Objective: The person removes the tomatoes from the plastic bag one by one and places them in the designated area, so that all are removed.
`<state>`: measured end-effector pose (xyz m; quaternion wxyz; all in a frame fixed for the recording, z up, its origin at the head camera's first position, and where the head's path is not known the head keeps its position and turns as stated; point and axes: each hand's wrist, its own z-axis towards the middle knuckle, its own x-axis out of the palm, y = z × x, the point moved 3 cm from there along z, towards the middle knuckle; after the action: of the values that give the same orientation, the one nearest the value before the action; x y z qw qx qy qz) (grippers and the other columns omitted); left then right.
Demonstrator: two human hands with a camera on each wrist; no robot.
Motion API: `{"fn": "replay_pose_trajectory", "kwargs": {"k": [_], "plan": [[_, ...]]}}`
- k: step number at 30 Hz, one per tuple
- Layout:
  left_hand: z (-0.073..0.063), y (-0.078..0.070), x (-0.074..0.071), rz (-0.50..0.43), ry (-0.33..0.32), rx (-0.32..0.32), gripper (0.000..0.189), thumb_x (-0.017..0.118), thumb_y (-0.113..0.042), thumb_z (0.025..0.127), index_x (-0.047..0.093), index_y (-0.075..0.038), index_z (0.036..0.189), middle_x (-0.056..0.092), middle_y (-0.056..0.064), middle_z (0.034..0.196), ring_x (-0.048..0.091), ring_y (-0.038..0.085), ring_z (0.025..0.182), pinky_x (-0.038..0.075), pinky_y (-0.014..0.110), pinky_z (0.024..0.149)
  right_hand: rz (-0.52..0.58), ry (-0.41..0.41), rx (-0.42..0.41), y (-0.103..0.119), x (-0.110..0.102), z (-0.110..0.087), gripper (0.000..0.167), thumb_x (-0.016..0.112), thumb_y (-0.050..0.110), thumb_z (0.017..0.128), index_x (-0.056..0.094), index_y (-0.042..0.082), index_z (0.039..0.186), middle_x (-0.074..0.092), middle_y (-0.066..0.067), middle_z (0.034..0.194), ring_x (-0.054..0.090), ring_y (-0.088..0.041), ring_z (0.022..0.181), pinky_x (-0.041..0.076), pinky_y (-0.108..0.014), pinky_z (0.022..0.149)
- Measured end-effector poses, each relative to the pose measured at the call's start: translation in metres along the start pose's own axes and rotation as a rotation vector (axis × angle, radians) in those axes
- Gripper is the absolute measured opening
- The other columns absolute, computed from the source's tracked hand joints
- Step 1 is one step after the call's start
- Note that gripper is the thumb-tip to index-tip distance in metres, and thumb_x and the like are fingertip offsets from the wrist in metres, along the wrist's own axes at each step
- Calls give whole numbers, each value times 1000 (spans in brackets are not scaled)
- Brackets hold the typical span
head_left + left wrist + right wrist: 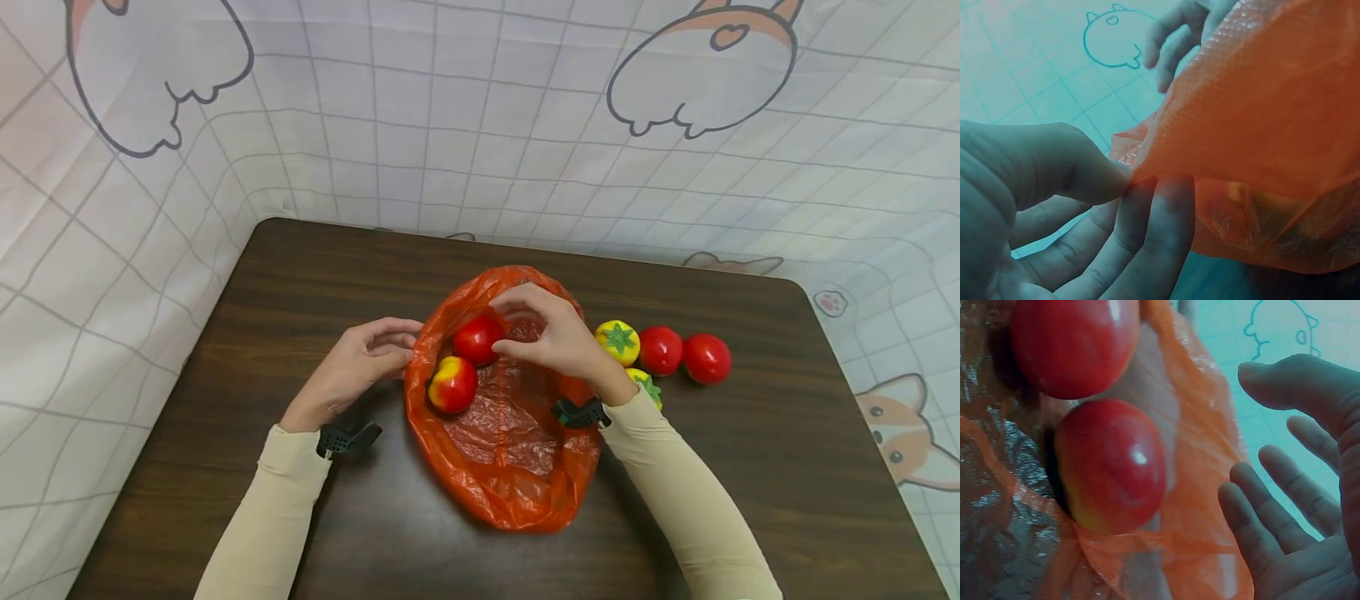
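Note:
An orange-red plastic bag (498, 500) lies spread on the table with its mouth up. Inside its left part sit a red-and-yellow apple (453, 385) and a plain red round fruit (477, 339). My left hand (358, 365) pinches the bag's left rim between thumb and fingers, which shows in the left wrist view. Over the bag's mouth hovers my right hand (551, 333), thumb and fingers apart and holding nothing. The right wrist view shows the apple (1113, 467) and the red fruit (1075, 344) beside that hand, not touched by it.
Right of the bag are two red round fruits (707, 359) and two yellow ones with green leafy tops (618, 342), one partly hidden by my right forearm. The dark wooden table (300, 275) meets a white gridded cloth (360, 108) at the back and sides.

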<state>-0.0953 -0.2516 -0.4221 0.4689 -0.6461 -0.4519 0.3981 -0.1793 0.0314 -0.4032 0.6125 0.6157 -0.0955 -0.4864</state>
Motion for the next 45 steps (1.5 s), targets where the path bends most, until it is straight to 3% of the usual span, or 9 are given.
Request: {"fn": "replay_pose_trajectory", "kwargs": {"k": [11, 32, 45], "plan": [[2, 1, 1, 6, -13, -10, 43, 69, -19, 99, 59, -12, 140, 65, 17, 131, 72, 19, 107, 64, 32, 89, -114, 57, 5, -12, 13, 8, 52, 86, 26, 86, 65, 16, 132, 68, -3, 130, 67, -22, 120, 57, -47, 105], [3, 3, -1, 36, -30, -31, 41, 69, -21, 99, 60, -14, 138, 66, 14, 128, 71, 21, 108, 64, 37, 90, -181, 61, 64, -29, 20, 16, 56, 87, 30, 84, 66, 20, 135, 68, 0, 134, 62, -21, 125, 54, -47, 109], [4, 4, 0, 37, -26, -37, 42, 69, -21, 99, 60, -13, 138, 65, 16, 130, 71, 22, 108, 64, 37, 92, -166, 85, 103, -40, 21, 17, 60, 89, 30, 82, 65, 22, 137, 66, 1, 138, 60, -21, 128, 53, -48, 109]]}}
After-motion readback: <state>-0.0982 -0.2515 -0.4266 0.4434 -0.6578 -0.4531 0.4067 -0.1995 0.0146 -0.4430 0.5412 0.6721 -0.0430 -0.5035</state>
